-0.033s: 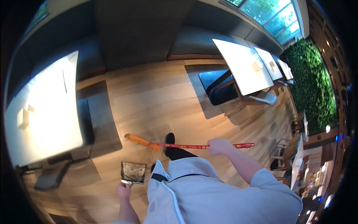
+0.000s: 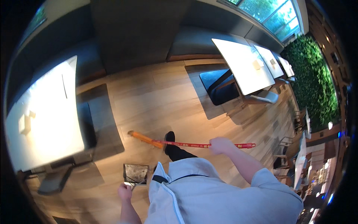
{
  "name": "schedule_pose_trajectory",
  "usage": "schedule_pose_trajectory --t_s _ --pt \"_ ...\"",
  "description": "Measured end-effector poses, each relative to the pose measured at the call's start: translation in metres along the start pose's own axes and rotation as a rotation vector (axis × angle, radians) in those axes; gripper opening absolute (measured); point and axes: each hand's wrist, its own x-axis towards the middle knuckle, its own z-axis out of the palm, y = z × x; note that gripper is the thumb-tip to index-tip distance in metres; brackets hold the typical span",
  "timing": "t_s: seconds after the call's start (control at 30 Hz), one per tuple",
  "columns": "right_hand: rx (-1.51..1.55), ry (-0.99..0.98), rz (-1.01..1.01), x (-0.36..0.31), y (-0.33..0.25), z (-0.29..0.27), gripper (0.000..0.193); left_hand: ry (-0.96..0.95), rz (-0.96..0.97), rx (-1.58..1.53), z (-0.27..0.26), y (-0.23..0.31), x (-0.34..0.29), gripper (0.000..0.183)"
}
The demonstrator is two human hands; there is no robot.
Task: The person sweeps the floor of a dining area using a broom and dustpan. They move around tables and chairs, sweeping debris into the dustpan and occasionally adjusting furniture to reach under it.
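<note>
Right hand (image 2: 220,145), forearm slanting up-left, clamped on red broom (image 2: 194,145) right of centre | left hand (image 2: 125,191), lower left, forearm near-upright, curled tight on dustpan (image 2: 137,171)

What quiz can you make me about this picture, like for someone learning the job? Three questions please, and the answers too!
1. Which hand grips the red handle?
2. True or false: the dustpan is nearer the left hand than the right hand.
3. What colour is the broom head?
A) Blue
B) Orange
C) White

Key:
1. The right hand.
2. True.
3. B.
</note>
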Motion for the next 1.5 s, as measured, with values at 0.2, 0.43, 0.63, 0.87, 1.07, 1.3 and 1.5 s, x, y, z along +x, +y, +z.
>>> schedule_pose_trajectory --t_s 0.2,0.43,0.63,0.87,1.07,1.3,1.5 --pt "0.185 0.136 0.048 0.104 0.062 -0.032 0.032 0.115 -0.028 0.022 -0.032 0.082 0.061 0.023" --pt "0.269 0.3 0.044 0.231 0.106 -0.144 0.025 0.106 0.001 0.151 -0.077 0.248 0.148 0.023" --pt "0.267 0.274 0.118 0.303 0.165 -0.221 0.022 0.096 0.113 0.158 -0.07 0.331 0.265 0.023" --pt "0.239 0.075 0.27 0.346 0.257 -0.235 0.023 0.08 0.249 0.297 -0.037 0.465 0.423 0.021" --pt "0.304 -0.083 0.49 0.34 0.325 -0.227 0.031 -0.028 0.331 0.361 0.022 0.531 0.561 0.023" --pt "0.504 -0.209 0.693 0.323 0.383 -0.265 0.024 -0.072 0.413 0.49 0.023 0.634 0.648 0.024" --pt "0.536 -0.168 0.624 0.377 0.446 -0.308 0.023 -0.067 0.308 0.527 0.005 0.728 0.616 0.025"
